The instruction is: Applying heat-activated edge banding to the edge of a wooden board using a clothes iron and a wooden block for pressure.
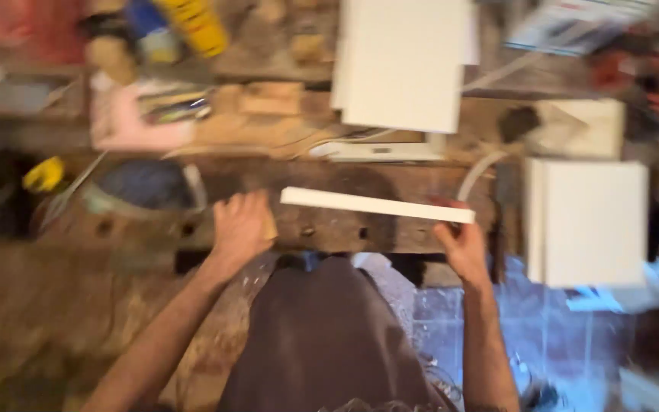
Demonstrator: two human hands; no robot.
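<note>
The view is motion-blurred. My right hand point(463, 246) grips the right end of a long white board point(375, 204), held edge-up just above the front of a worn wooden workbench point(345, 229). My left hand point(242, 227) rests on the bench's front edge, fingers closed over a small tan block point(269, 226), a little left of and below the board's free end. A brown apron covers my front below the bench.
White panels lie on the bench: a large one point(402, 61) at the back, a square one point(593, 221) at the right. A pink cloth point(127, 122), a yellow bottle point(196, 27) and wood scraps clutter the back left. A dark bowl point(146, 187) sits left.
</note>
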